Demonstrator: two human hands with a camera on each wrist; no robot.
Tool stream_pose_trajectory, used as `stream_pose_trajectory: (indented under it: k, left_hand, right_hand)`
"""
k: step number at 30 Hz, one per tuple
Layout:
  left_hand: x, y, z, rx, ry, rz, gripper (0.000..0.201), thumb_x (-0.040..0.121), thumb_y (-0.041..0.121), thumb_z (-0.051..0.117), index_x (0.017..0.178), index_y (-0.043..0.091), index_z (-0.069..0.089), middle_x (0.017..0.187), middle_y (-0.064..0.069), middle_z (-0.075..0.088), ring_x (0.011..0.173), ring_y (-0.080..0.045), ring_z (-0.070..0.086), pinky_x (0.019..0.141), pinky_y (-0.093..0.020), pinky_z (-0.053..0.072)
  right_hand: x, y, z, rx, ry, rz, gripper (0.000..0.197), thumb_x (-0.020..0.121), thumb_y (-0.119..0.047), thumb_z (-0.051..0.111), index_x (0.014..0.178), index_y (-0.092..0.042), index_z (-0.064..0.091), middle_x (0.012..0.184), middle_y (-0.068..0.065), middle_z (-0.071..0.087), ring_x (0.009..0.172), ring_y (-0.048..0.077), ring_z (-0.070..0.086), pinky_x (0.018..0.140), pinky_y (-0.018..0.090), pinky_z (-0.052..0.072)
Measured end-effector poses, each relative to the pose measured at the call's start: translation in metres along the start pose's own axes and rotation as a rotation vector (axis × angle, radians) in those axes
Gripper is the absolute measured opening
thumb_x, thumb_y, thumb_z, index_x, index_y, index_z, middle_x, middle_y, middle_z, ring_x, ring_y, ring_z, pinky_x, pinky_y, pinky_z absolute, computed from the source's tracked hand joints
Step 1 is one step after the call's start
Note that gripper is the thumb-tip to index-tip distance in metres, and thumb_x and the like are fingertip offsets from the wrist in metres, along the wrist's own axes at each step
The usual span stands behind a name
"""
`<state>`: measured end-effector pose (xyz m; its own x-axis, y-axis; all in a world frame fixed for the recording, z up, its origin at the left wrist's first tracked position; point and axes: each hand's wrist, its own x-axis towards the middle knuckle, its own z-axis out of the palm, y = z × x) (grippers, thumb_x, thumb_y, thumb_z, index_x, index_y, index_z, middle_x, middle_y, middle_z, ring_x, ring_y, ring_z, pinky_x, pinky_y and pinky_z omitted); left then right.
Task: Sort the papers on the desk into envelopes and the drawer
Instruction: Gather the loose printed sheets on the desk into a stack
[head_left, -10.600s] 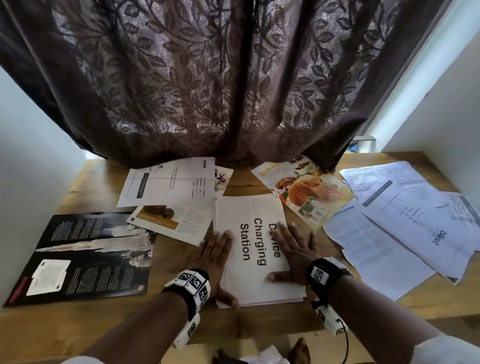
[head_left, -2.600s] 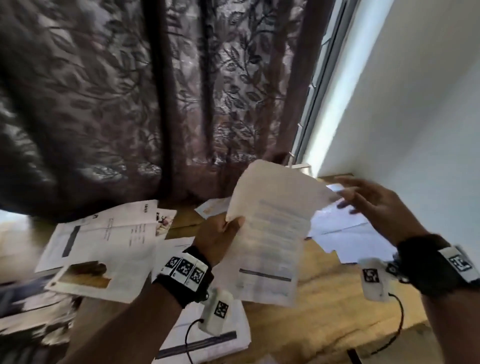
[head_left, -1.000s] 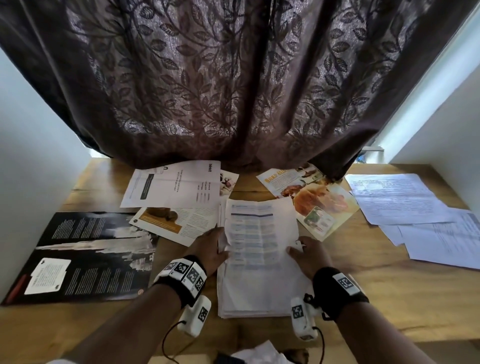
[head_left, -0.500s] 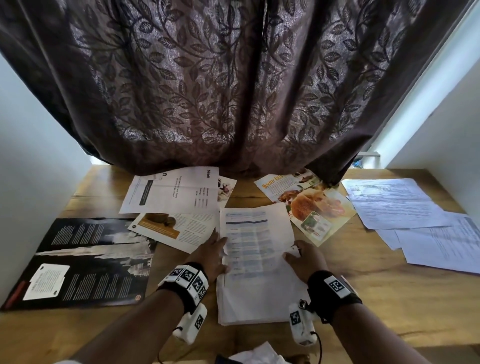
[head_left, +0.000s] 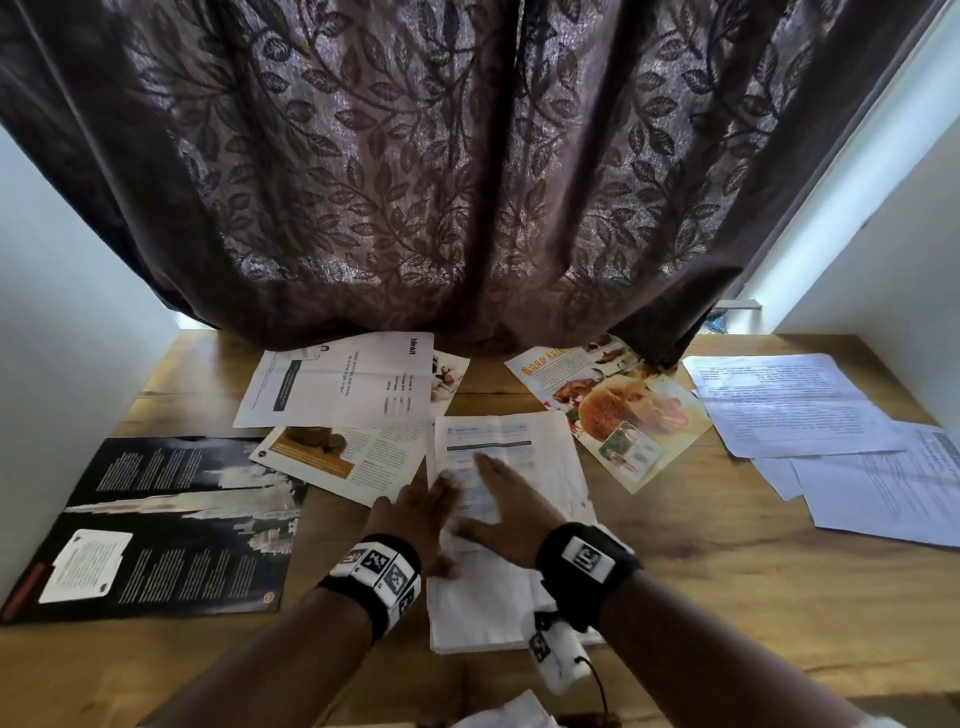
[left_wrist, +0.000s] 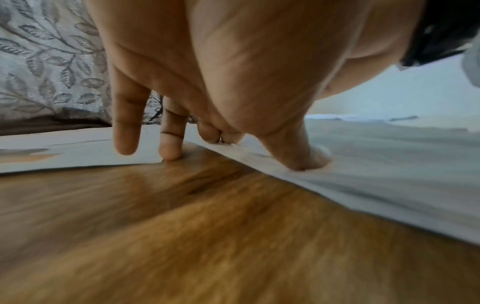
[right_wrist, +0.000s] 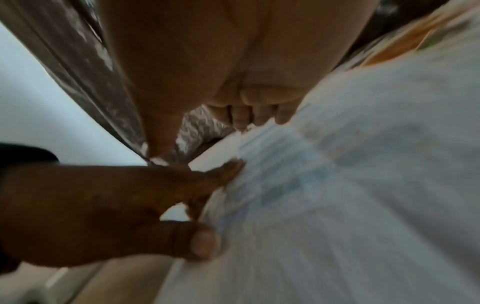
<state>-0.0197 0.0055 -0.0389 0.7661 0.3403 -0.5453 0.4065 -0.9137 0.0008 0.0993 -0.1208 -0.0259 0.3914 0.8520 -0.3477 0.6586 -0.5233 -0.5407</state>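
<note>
Papers in a white stack (head_left: 506, 603) lie on the wooden desk (head_left: 701, 587) at its near middle, a printed form uppermost, the stack's near edge close to the desk's front edge; the left hand (head_left: 415, 519) rests at the stack's left edge with fingers spread and nearly straight, its thumb (left_wrist: 303, 158) pressing down on the sheet and one fingertip touching bare wood just off the edge, gripping nothing; the right hand (head_left: 501, 512) lies flat and open across the top sheet, fingers extended toward the far end, palm on the paper, also holding nothing. Just left of the stack, a brochure with an orange panel (head_left: 343, 457) has its corner close to the left hand; beyond that brochure a white folded sheet (head_left: 337, 387) runs under the curtain's hem; further left of the stack a dark glossy spread (head_left: 166, 525) with a small white card (head_left: 85, 571) on it reaches the wall. Right of the stack a colourful food leaflet (head_left: 613, 410) touches or slightly overlaps the stack's far right corner; well to the right, loose printed sheets (head_left: 795, 405) overlap one another up to the desk's right side. Between the stack and those sheets lies a broad strip of bare wood; a narrower bare strip lies between the stack and the dark spread. A brown leaf-patterned curtain (head_left: 467, 182) hangs along the desk's far edge.
</note>
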Motion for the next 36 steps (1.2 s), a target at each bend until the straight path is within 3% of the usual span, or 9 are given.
stream_pose_trajectory:
  k: [4, 7, 11, 15, 17, 20, 25, 28, 36]
  left_hand:
    - [-0.005, 0.004, 0.009, 0.076, 0.061, -0.028, 0.105, 0.083, 0.072, 0.049, 0.152, 0.031, -0.018, 0.164, 0.006, -0.014, 0.139, -0.03, 0.023, 0.107, -0.047, 0.03]
    - [-0.001, 0.002, 0.017, 0.109, 0.083, -0.045, 0.098, 0.086, 0.075, 0.036, 0.15, 0.031, -0.024, 0.157, 0.011, -0.031, 0.133, -0.029, 0.029, 0.102, -0.046, 0.032]
    - [-0.001, 0.003, 0.02, 0.122, 0.072, -0.044, 0.11, 0.076, 0.088, 0.033, 0.148, 0.031, -0.029, 0.141, 0.014, -0.043, 0.131, -0.028, 0.029, 0.099, -0.046, 0.032]
    - [-0.001, 0.003, 0.019, 0.137, 0.039, -0.035, 0.111, 0.078, 0.086, 0.034, 0.149, 0.029, -0.029, 0.153, 0.01, -0.038, 0.132, -0.029, 0.028, 0.102, -0.047, 0.031]
    - [-0.001, 0.005, 0.015, 0.168, 0.007, -0.049, 0.115, 0.077, 0.087, 0.035, 0.15, 0.025, -0.028, 0.158, 0.005, -0.032, 0.142, -0.035, 0.015, 0.112, -0.056, 0.018]
    - [-0.002, 0.025, 0.004, 0.247, 0.046, -0.053, 0.131, 0.065, 0.096, 0.032, 0.148, 0.012, -0.027, 0.151, -0.008, -0.035, 0.146, -0.038, -0.025, 0.112, -0.062, -0.019]
    - [0.004, 0.089, 0.016, 0.113, 0.013, 0.192, 0.146, 0.054, 0.1, 0.035, 0.148, 0.007, -0.028, 0.157, -0.012, -0.033, 0.143, -0.032, -0.033, 0.112, -0.054, -0.026]
    - [0.002, 0.086, 0.03, -0.035, 0.05, 0.153, 0.147, 0.045, 0.102, 0.027, 0.142, 0.012, -0.038, 0.149, -0.005, -0.047, 0.139, -0.028, -0.041, 0.1, -0.048, -0.041]
    - [-0.011, 0.017, 0.042, -0.151, 0.064, 0.029, 0.138, 0.058, 0.102, 0.032, 0.142, 0.02, -0.04, 0.146, 0.004, -0.052, 0.136, -0.026, -0.045, 0.111, -0.061, -0.024]
  right_hand:
    - [0.026, 0.002, 0.036, -0.203, -0.152, -0.055, 0.106, 0.087, -0.082, 0.029, 0.158, -0.017, -0.012, 0.166, 0.002, -0.02, 0.152, 0.018, -0.022, 0.125, 0.045, -0.007]
    - [0.018, 0.021, 0.047, -0.314, -0.108, -0.036, 0.12, 0.067, -0.094, 0.003, 0.157, -0.017, -0.017, 0.164, 0.002, -0.027, 0.149, 0.019, -0.028, 0.123, 0.051, -0.011]
    - [-0.009, 0.063, 0.037, -0.323, -0.038, 0.096, 0.117, 0.075, -0.094, 0.022, 0.153, -0.023, -0.029, 0.157, -0.003, -0.038, 0.146, 0.021, -0.034, 0.119, 0.057, -0.018]
    - [-0.028, 0.095, 0.021, -0.347, -0.046, 0.186, 0.124, 0.067, -0.101, 0.021, 0.152, -0.027, -0.03, 0.155, -0.006, -0.042, 0.145, 0.02, -0.037, 0.117, 0.062, -0.017]
    - [-0.029, 0.098, 0.02, -0.351, -0.066, 0.177, 0.126, 0.065, -0.102, 0.023, 0.152, -0.028, -0.031, 0.155, -0.006, -0.043, 0.145, 0.022, -0.037, 0.117, 0.064, -0.016]
    - [-0.029, 0.097, 0.02, -0.347, -0.063, 0.168, 0.127, 0.064, -0.103, 0.022, 0.151, -0.027, -0.032, 0.155, -0.005, -0.043, 0.145, 0.023, -0.037, 0.116, 0.064, -0.017]
    - [-0.03, 0.095, 0.021, -0.363, -0.055, 0.184, 0.122, 0.066, -0.1, 0.021, 0.147, -0.028, -0.036, 0.154, -0.007, -0.043, 0.146, 0.022, -0.035, 0.117, 0.061, -0.017]
    - [-0.029, 0.098, 0.022, -0.356, -0.046, 0.191, 0.122, 0.067, -0.1, 0.021, 0.15, -0.028, -0.033, 0.155, -0.008, -0.042, 0.146, 0.021, -0.036, 0.117, 0.061, -0.016]
    - [-0.029, 0.098, 0.021, -0.333, -0.053, 0.186, 0.122, 0.065, -0.103, 0.02, 0.145, -0.032, -0.038, 0.154, -0.009, -0.044, 0.145, 0.021, -0.037, 0.116, 0.062, -0.018]
